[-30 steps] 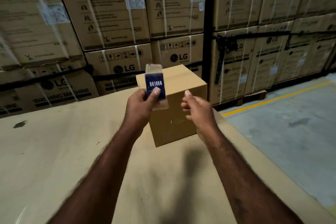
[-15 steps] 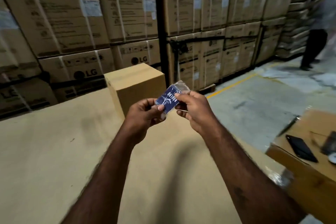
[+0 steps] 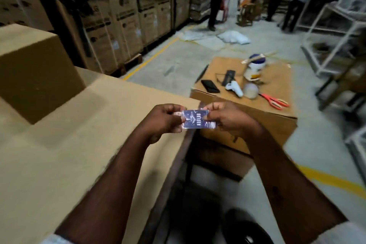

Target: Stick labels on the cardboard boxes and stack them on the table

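A small blue label (image 3: 198, 121) with clear backing lies flat between both hands, over the right edge of the table. My left hand (image 3: 162, 121) pinches its left end and my right hand (image 3: 229, 118) pinches its right end. A plain cardboard box (image 3: 33, 69) stands on the cardboard-covered table (image 3: 79, 144) at the far left, well apart from my hands.
A low box-topped stand (image 3: 277, 89) to the right carries a black phone (image 3: 210, 86), a white handheld device (image 3: 234, 88), a tape roll (image 3: 251, 90), orange scissors (image 3: 275, 101) and a tub (image 3: 255, 65). Stacked cartons line the back wall. People stand far back; white racks (image 3: 336, 25) at right.
The view has swung right, so the cardboard box now sits far left. My right hand came up and took the label's other end. The label turned from upright to flat.
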Available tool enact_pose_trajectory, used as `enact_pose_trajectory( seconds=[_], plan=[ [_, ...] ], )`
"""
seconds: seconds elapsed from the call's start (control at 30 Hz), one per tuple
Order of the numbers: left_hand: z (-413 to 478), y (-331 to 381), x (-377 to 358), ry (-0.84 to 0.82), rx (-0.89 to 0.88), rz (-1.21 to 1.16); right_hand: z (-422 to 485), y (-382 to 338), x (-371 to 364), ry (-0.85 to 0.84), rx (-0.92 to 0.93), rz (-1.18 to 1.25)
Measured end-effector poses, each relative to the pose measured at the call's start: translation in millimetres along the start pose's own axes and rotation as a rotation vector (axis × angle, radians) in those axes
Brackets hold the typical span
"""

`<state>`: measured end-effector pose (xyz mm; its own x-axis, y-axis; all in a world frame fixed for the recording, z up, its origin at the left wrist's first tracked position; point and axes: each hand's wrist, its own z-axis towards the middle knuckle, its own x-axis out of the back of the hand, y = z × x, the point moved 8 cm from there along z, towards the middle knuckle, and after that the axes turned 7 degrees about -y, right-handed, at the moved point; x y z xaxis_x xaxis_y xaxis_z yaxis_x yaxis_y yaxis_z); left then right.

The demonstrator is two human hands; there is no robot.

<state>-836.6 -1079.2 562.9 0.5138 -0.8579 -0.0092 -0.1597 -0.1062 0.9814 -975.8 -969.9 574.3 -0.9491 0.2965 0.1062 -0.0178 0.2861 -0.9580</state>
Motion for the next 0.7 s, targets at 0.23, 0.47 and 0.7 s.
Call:
enact_pose_trajectory(
  seconds=[0.23, 0.47, 0.7],
  plan=[
    [50.2, -77.7, -134.5, -0.085, 0.19, -0.202, -91.8, 107.1, 96.4, 0.184, -0.3, 0.018],
    [78.9, -193.3, -243.5, -0.135, 0.421, -0.171, -165.7, 245.7, 156.4, 0.466, -0.547, 0.149],
    [103.6, -324.8, -339.3, -0.153, 0.613, 0.055, -201.7, 399.8, 189.9, 0.472, -0.76, 0.046]
  ],
)
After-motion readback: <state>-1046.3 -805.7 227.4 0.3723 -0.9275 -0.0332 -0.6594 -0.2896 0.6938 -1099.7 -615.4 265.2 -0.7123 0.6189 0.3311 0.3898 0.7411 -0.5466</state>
